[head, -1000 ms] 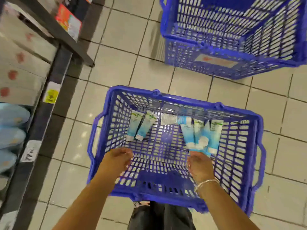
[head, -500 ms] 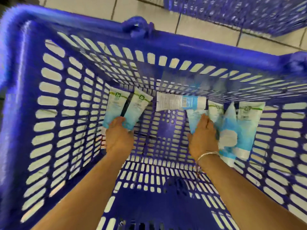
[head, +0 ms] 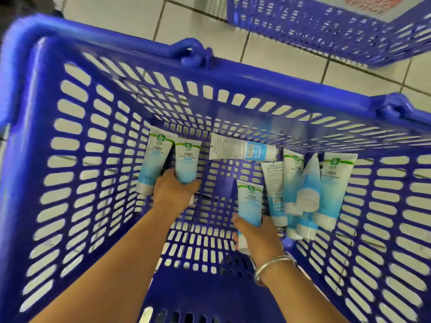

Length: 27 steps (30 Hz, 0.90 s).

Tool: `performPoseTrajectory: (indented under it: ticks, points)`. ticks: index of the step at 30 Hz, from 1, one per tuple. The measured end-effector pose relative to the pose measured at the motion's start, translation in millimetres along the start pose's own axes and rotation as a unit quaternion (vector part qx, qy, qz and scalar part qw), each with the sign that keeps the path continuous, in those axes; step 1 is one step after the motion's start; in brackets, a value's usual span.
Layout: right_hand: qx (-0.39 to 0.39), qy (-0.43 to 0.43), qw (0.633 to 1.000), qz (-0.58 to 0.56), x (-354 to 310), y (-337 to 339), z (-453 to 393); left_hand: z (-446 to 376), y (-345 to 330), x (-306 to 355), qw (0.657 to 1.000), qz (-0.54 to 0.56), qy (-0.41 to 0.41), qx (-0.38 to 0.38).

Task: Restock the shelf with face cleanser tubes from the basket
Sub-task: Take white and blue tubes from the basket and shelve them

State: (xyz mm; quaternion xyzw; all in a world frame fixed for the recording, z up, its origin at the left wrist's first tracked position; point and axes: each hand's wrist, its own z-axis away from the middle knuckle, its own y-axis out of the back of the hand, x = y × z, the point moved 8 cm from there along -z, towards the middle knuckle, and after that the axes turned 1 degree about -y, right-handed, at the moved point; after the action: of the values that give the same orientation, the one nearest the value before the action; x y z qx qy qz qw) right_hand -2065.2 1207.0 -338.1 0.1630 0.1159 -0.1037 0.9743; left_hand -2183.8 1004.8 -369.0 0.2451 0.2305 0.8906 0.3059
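Reaching deep into the blue basket (head: 70, 145), both hands are busy: the left hand (head: 173, 193) grips a cleanser tube (head: 186, 163) near the basket's far-left corner, the right hand (head: 258, 236) clutches another tube (head: 249, 203) mid-floor. The remaining tubes (head: 326, 187) are heaped against the basket's right wall.

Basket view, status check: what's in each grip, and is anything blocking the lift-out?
Left hand grips one cleanser tube. Right hand grips another tube. More tubes lie loose in blue basket. Nothing blocking above.
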Motion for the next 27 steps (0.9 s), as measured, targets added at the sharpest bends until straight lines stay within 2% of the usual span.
performPoseTrajectory:
  ticks: [5,11,14,18,20,25,27]
  points:
    - [-0.009,0.034,0.999,-0.026,-18.4,5.8,45.2,39.0,21.4,-10.3,0.99,0.117,0.046,-0.069]
    - [-0.037,0.136,0.989,-0.053,-82.5,9.1,136.2,130.6,92.7,9.5,0.953,0.289,-0.003,-0.086]
    - [-0.044,0.179,0.981,-0.053,-118.6,11.5,195.9,185.2,144.3,21.8,0.919,0.392,-0.006,-0.043]
    - [-0.057,0.197,0.976,-0.078,-165.7,12.9,283.0,262.1,229.0,44.4,0.89,0.455,-0.012,-0.001]
    - [-0.083,0.214,0.97,-0.075,-187.1,10.5,331.0,306.1,272.9,57.5,0.894,0.446,-0.042,-0.001]
    - [-0.179,0.261,0.946,-0.066,-237.4,2.0,457.1,401.2,381.6,75.1,0.873,0.477,-0.095,0.037]
    - [-0.247,0.261,0.928,-0.094,-252.1,-7.0,509.1,437.3,412.8,73.4,0.828,0.552,-0.101,0.015]
